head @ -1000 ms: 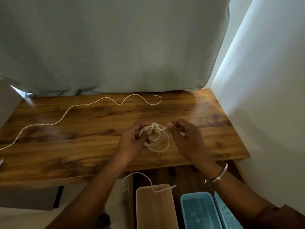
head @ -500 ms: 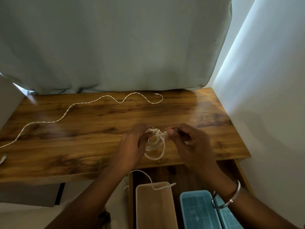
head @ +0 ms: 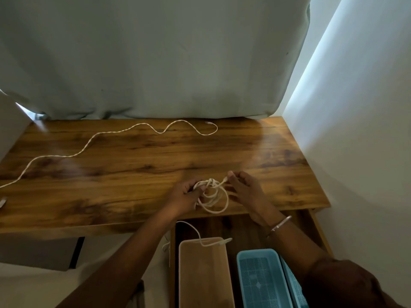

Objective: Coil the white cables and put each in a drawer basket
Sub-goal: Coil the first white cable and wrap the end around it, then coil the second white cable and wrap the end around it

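Left hand (head: 185, 196) grips the coil (head: 213, 196); right hand (head: 243, 187) pinches its end, above the desk's (head: 133, 165) front edge. A second cable (head: 100, 141) lies uncoiled behind. Beige basket (head: 205, 274) and blue basket (head: 260, 281) sit below.

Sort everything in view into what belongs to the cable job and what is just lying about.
Job:
- coiled white cable, held by left hand and right hand
- loose white cable on the wooden desk
- third white cable end
- beige plastic basket
- blue mesh basket

Lying about:
- grey-green curtain
- silver bangle
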The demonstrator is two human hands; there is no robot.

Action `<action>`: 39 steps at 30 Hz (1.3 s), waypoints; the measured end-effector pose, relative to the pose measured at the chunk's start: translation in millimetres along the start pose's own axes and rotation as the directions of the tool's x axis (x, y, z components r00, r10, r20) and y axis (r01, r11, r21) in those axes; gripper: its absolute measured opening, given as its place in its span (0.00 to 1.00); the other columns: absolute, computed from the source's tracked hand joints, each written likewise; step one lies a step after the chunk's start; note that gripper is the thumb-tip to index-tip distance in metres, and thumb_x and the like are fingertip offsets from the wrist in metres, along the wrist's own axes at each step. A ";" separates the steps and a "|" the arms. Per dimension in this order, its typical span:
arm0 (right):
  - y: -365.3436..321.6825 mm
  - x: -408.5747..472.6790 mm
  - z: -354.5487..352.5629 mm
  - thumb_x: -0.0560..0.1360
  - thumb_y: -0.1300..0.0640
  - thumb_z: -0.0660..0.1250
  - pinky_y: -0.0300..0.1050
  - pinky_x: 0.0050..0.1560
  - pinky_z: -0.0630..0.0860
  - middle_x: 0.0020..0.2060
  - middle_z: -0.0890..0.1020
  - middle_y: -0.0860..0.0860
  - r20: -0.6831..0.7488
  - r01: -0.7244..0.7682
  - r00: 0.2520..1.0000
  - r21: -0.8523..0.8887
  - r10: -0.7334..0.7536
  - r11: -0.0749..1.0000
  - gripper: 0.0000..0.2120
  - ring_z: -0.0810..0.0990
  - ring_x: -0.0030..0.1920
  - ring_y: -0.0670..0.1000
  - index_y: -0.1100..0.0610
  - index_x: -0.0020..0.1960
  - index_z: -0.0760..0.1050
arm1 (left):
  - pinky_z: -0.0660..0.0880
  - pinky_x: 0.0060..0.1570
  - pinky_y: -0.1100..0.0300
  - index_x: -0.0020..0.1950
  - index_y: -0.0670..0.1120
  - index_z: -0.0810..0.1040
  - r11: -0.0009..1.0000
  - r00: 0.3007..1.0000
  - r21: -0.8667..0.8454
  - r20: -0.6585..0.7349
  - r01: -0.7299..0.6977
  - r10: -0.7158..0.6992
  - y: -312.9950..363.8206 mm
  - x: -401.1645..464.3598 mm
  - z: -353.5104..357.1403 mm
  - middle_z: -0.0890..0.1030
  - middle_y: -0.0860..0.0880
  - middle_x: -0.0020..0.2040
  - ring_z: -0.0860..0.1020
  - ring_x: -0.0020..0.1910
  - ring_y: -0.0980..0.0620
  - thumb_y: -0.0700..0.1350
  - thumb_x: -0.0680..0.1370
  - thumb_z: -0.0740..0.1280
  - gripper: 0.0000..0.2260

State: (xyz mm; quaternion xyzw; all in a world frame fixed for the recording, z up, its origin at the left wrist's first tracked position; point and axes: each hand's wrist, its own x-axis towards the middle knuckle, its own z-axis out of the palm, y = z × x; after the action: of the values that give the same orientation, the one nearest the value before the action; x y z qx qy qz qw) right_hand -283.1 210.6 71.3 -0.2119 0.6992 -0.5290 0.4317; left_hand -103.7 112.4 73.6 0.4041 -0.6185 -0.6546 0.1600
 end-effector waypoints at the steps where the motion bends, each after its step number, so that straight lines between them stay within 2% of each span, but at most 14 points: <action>1: 6.0 5.8 1.5 0.82 0.46 0.66 0.52 0.52 0.84 0.51 0.87 0.55 0.022 -0.085 0.996 0.055 0.084 0.995 0.13 0.87 0.52 0.55 0.55 0.56 0.80 | 0.82 0.54 0.47 0.59 0.52 0.85 0.999 0.999 -0.025 -0.010 0.041 -0.041 -5.6 5.0 2.8 0.88 0.45 0.52 0.86 0.50 0.46 0.44 0.84 0.66 0.09; 4: 28.0 25.6 6.7 0.84 0.48 0.64 0.51 0.47 0.84 0.51 0.87 0.59 0.015 -0.196 0.981 0.099 0.196 0.976 0.12 0.87 0.50 0.57 0.57 0.55 0.78 | 0.80 0.60 0.42 0.60 0.50 0.84 0.975 0.981 -0.121 -0.023 0.188 -0.192 -25.0 25.8 13.0 0.87 0.45 0.55 0.85 0.57 0.42 0.46 0.83 0.67 0.09; 9: 65.7 70.8 6.7 0.84 0.51 0.65 0.47 0.36 0.81 0.48 0.85 0.56 -0.184 -0.248 0.947 0.104 0.264 0.963 0.10 0.85 0.41 0.53 0.57 0.59 0.76 | 0.81 0.56 0.49 0.69 0.45 0.77 0.887 0.914 -0.274 -0.063 0.371 -0.402 -51.5 62.9 28.8 0.83 0.46 0.57 0.82 0.51 0.50 0.46 0.85 0.63 0.13; 14: 96.1 113.4 -6.1 0.80 0.50 0.70 0.63 0.56 0.84 0.50 0.87 0.59 -0.354 -0.230 0.908 0.031 0.226 0.973 0.08 0.87 0.52 0.60 0.55 0.51 0.80 | 0.78 0.64 0.47 0.70 0.50 0.76 0.906 0.890 -0.110 -0.170 0.409 -0.422 -70.2 79.3 28.9 0.79 0.47 0.66 0.79 0.63 0.46 0.48 0.85 0.62 0.14; 18: 98.6 117.4 -10.8 0.78 0.53 0.74 0.35 0.33 0.81 0.43 0.85 0.53 -0.394 -0.209 0.893 0.058 0.215 0.976 0.08 0.83 0.40 0.48 0.58 0.51 0.80 | 0.76 0.59 0.53 0.70 0.49 0.77 0.931 0.911 0.071 -0.245 0.359 -0.332 -83.7 78.8 23.2 0.78 0.50 0.62 0.77 0.59 0.50 0.47 0.86 0.61 0.14; 20: 107.8 121.5 -13.9 0.77 0.55 0.75 0.35 0.28 0.78 0.46 0.84 0.54 -0.377 -0.231 0.892 0.098 0.251 0.968 0.10 0.83 0.41 0.49 0.59 0.54 0.79 | 0.72 0.52 0.57 0.69 0.48 0.77 0.926 0.930 0.201 -0.257 0.319 -0.265 -88.6 74.0 21.4 0.77 0.50 0.59 0.75 0.56 0.52 0.46 0.86 0.60 0.13; 23: 119.1 122.5 -16.8 0.73 0.50 0.78 0.53 0.49 0.86 0.55 0.86 0.55 -0.351 -0.272 0.891 0.093 0.287 0.958 0.19 0.86 0.52 0.54 0.58 0.59 0.79 | 0.71 0.44 0.61 0.66 0.47 0.78 0.890 0.959 0.387 -0.236 0.239 -0.155 -99.2 62.9 20.2 0.79 0.50 0.58 0.76 0.53 0.53 0.45 0.85 0.61 0.12; 25: 116.2 110.8 -15.7 0.73 0.48 0.78 0.53 0.56 0.83 0.57 0.85 0.56 -0.397 -0.262 0.887 -0.007 0.237 0.965 0.22 0.85 0.54 0.54 0.57 0.61 0.77 | 0.75 0.44 0.59 0.61 0.48 0.81 0.852 0.980 0.495 -0.176 0.171 -0.094 -104.7 53.4 21.4 0.83 0.50 0.55 0.80 0.50 0.53 0.45 0.84 0.63 0.09; 27: 106.8 87.9 -11.4 0.74 0.49 0.75 0.52 0.57 0.78 0.60 0.81 0.56 -0.491 -0.192 0.868 -0.187 0.077 0.963 0.20 0.80 0.58 0.55 0.58 0.61 0.75 | 0.80 0.50 0.56 0.56 0.52 0.81 0.815 0.998 0.577 -0.013 0.061 -0.065 -111.0 40.3 26.0 0.83 0.53 0.51 0.81 0.49 0.55 0.49 0.81 0.68 0.06; 29: 104.3 65.4 -3.5 0.76 0.51 0.72 0.53 0.60 0.75 0.59 0.77 0.55 -0.517 -0.116 0.850 -0.364 -0.097 0.924 0.15 0.76 0.60 0.57 0.56 0.59 0.74 | 0.80 0.54 0.55 0.59 0.55 0.79 0.738 0.968 0.674 0.209 -0.039 -0.140 -117.7 23.0 34.5 0.81 0.56 0.55 0.80 0.52 0.57 0.58 0.76 0.72 0.14; 31: 106.8 46.0 4.4 0.76 0.55 0.70 0.53 0.57 0.75 0.55 0.76 0.52 -0.431 0.023 0.870 -0.447 -0.238 0.894 0.11 0.75 0.57 0.55 0.53 0.55 0.72 | 0.78 0.59 0.52 0.66 0.56 0.75 0.501 0.913 0.851 0.320 -0.159 -0.253 -131.1 7.4 46.1 0.78 0.54 0.62 0.78 0.60 0.53 0.62 0.73 0.73 0.24; 33: 113.5 35.8 9.4 0.74 0.59 0.69 0.52 0.52 0.77 0.51 0.77 0.50 -0.298 0.177 0.881 -0.510 -0.366 0.842 0.09 0.77 0.52 0.53 0.54 0.53 0.74 | 0.77 0.59 0.51 0.64 0.53 0.77 0.323 0.921 0.917 0.314 -0.233 -0.229 -142.4 -1.5 52.6 0.77 0.51 0.64 0.78 0.60 0.50 0.58 0.76 0.70 0.19; 36: 111.7 25.8 12.8 0.75 0.58 0.68 0.48 0.45 0.80 0.44 0.81 0.46 0.108 0.394 0.908 -0.549 -0.406 0.737 0.05 0.81 0.44 0.46 0.54 0.51 0.78 | 0.80 0.53 0.53 0.56 0.51 0.82 0.387 0.951 0.895 0.286 -0.223 -0.116 -143.9 -0.4 49.1 0.77 0.51 0.60 0.79 0.55 0.51 0.53 0.80 0.65 0.10; 39: 102.6 11.0 12.3 0.75 0.56 0.71 0.48 0.47 0.82 0.50 0.85 0.50 0.585 0.522 0.810 -0.691 -0.038 0.500 0.13 0.83 0.46 0.49 0.53 0.59 0.78 | 0.81 0.54 0.51 0.60 0.47 0.81 0.427 0.921 0.869 0.349 -0.250 -0.171 -140.5 5.5 37.9 0.79 0.49 0.61 0.81 0.58 0.48 0.49 0.79 0.67 0.12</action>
State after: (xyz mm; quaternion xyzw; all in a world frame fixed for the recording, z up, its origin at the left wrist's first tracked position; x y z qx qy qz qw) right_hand -262.4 231.3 -28.3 -0.6329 0.6800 -0.1271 0.3477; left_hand -93.9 160.1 -63.6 0.2736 -0.8994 -0.2828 -0.1906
